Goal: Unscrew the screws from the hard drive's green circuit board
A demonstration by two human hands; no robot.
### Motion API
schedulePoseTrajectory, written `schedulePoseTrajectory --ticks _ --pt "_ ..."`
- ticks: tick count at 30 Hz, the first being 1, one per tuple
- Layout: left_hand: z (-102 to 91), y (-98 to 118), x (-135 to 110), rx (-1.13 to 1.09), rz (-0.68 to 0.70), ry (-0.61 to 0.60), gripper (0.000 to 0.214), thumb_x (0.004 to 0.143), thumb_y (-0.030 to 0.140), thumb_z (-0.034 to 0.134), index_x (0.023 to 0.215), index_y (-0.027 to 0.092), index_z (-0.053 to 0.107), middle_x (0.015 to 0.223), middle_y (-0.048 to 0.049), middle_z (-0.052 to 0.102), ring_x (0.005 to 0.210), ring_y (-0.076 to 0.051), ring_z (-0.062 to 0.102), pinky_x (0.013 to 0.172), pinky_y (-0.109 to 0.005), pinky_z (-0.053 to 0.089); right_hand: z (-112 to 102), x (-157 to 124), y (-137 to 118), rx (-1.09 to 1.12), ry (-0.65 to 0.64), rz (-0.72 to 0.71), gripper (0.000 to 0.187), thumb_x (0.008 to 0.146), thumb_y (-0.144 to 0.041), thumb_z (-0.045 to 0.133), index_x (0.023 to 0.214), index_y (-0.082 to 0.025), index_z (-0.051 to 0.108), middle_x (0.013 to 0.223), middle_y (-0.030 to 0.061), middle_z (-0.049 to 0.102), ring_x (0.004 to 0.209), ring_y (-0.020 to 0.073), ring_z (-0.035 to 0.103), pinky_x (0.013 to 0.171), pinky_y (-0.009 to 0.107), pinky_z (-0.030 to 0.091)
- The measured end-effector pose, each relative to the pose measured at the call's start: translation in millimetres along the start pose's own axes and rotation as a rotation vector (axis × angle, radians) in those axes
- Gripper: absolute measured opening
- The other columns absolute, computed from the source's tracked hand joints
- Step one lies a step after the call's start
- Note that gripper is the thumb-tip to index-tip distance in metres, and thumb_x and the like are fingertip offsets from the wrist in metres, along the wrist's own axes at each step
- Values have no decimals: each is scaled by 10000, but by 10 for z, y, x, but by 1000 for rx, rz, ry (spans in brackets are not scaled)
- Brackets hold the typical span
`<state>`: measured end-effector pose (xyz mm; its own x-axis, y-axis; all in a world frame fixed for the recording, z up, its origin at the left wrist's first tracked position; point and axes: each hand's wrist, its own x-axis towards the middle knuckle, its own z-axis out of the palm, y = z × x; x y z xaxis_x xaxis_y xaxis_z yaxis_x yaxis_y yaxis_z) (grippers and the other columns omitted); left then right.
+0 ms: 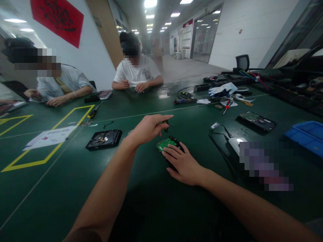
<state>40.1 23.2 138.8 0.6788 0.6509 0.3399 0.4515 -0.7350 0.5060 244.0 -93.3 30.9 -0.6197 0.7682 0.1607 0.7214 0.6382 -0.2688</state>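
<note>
My left hand [148,127] is raised over the table, its index finger stretched out and the thumb and other fingers pinching a small black-and-yellow screwdriver [166,125], mostly hidden by the fingers. Just below it lies a hard drive [162,144] with its green circuit board facing up. Across that drive rests my right hand [185,163], the fingers over the board and far edge, the thumb along the near side, gripping it against the table. The palm hides much of the drive. To the left is another black hard drive [104,139], apart from both hands.
Right of my hands lie a white device with a cable [237,143], a third hard drive [256,122] and a blue tray [306,136]. Farther back are a red screwdriver [227,107] and gloves [223,89]. A paper sheet [50,137] lies left. Two people sit across the table.
</note>
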Motion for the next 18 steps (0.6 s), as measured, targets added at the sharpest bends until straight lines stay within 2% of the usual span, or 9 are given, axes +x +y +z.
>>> schedulePoseTrajectory --ticks 6,12,18 --pt "-2 14 6 26 15 9 431 1008 251 571 1435 236 633 1129 -70 767 600 -101 671 704 -276 578 10 2 0 -5 -1 0 590 1017 -442 512 1571 -249 444 1646 108 424 1562 320 275 1270 642 104" --pt "-14 21 -4 -13 -19 -34 438 1008 184 521 1428 228 634 1187 -78 758 617 -103 690 728 -286 587 12 3 12 -6 -2 -1 584 1026 -444 495 1572 -243 439 1653 109 413 1564 312 273 1271 641 95" --pt "-40 31 -7 102 -34 1 428 1011 182 530 1424 203 640 1083 -79 780 566 -112 641 735 -317 585 6 -4 19 -3 -13 3 592 1032 -456 483 1581 -242 429 1658 107 406 1565 316 271 1269 646 101"
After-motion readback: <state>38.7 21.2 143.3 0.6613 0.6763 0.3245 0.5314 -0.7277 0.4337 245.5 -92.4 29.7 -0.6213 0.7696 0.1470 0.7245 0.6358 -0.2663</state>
